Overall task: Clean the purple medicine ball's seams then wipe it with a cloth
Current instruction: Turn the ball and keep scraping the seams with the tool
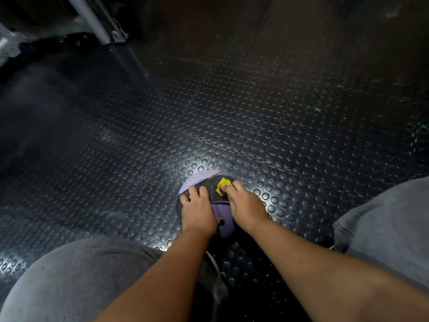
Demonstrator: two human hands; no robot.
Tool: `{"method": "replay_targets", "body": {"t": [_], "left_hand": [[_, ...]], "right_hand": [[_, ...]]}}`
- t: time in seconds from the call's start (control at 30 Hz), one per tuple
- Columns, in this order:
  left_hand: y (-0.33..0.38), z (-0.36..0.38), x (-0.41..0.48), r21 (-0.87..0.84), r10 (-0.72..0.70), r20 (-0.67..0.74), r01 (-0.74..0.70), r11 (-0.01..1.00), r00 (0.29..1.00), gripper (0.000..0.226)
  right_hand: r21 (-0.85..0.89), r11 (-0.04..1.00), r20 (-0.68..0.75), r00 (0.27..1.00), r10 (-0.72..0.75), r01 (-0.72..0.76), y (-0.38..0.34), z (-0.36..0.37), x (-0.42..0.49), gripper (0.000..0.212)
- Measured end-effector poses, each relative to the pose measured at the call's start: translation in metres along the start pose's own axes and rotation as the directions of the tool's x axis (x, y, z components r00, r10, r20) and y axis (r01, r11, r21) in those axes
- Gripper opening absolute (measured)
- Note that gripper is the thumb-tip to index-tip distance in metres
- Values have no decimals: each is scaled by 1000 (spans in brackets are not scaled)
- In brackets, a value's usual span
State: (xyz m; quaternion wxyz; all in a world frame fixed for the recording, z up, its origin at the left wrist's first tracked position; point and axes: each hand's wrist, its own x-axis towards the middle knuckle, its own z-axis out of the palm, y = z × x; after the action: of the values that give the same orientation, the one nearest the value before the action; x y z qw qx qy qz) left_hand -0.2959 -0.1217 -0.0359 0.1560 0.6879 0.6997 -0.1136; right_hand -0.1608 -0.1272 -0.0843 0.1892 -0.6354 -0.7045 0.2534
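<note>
The purple and black medicine ball (222, 217) sits on the studded black rubber floor (232, 112), on the stretch nearest the person and well away from the metal post (92, 17) at the floor's far left corner. The right hand (246, 205) pinches a small yellow cloth (222, 184) against the ball's dark top panel. The left hand (198, 210), with a ring (184, 202) on one finger, lies flat on the ball's left side with relaxed fingers gripping nothing, and grey-trousered knees (76, 275) flank the ball.

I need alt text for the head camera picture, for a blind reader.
A person's left hand rests on a purple and black medicine ball on a dark studded floor, while the right hand pinches a small yellow item against it.
</note>
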Motion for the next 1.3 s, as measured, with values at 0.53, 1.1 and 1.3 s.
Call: {"method": "replay_targets", "body": {"t": [0.53, 1.1, 1.3], "left_hand": [[-4, 4, 14, -63, -6, -2, 5, 998, 1000, 76], [1, 45, 0, 205, 177, -45, -164, 965, 983, 91], [1, 34, -6, 148, 152, -35, -145, 978, 988, 98]], "right_hand": [[-52, 997, 100, 993, -59, 64, -13, -15, 12, 41], [-56, 995, 30, 996, 87, -86, 7, -17, 38, 34], [-39, 927, 117, 920, 374, -372, 52, -8, 26, 40]]}}
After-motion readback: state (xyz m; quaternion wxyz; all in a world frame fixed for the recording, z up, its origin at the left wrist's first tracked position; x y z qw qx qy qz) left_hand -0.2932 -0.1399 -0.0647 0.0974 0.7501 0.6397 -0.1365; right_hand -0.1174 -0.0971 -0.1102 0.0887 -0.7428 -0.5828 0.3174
